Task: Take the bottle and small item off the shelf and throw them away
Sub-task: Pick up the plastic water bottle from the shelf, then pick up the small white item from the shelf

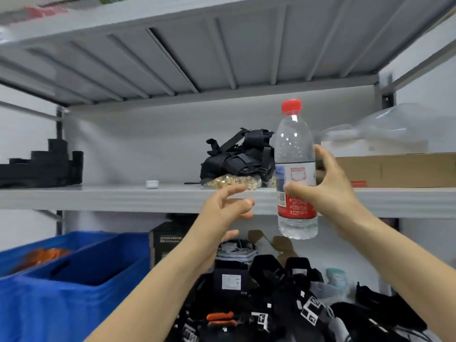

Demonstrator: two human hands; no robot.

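Grey metal shelf [123, 197]: right hand [330, 191] grips the clear red-capped plastic bottle [296, 169]. Left hand [225, 208], fingers spread, should go left for the small white item [152, 184], I'd say.

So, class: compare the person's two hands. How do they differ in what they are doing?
The right hand grips the bottle upright; the left hand holds nothing, fingers spread. The right hand is in front of the shelf edge; the left is slightly lower. Both are raised, bare.

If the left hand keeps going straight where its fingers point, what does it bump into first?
Probably the front edge of the grey metal shelf, near the clear bag of small gold pieces; the open left hand points up-right, though depth is unclear.
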